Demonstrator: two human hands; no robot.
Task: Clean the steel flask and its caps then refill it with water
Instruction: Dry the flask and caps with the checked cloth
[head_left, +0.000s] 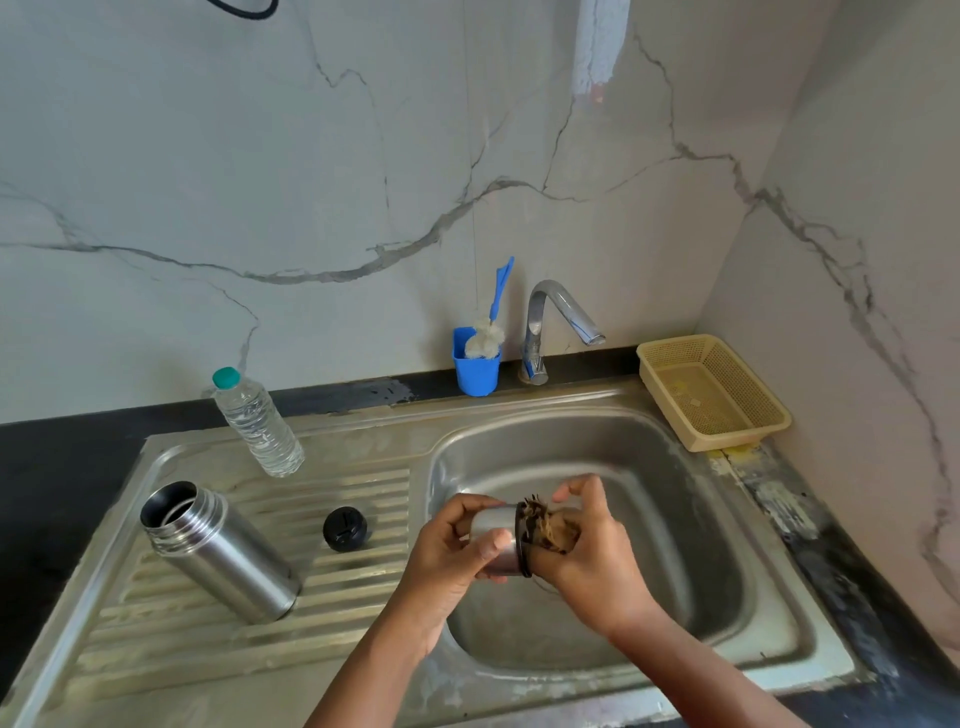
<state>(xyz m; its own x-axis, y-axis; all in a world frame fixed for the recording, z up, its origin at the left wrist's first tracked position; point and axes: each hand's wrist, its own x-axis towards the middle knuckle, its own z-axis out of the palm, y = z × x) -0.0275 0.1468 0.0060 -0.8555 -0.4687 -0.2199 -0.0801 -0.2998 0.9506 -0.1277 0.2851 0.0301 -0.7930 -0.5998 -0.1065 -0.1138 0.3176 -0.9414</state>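
Blue cup by the tap held a white brush | left hand gripped steel cap over the sink | right hand pushed a brown scrubber into it.

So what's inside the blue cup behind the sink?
The blue cup holds a bottle brush: its white bristle head fills the cup's mouth and its blue handle sticks up toward the wall. Anything lower in the cup is hidden by the cup's wall and the bristles.

Steel cap in left hand, right hand with what looks like a scrubber over sink.
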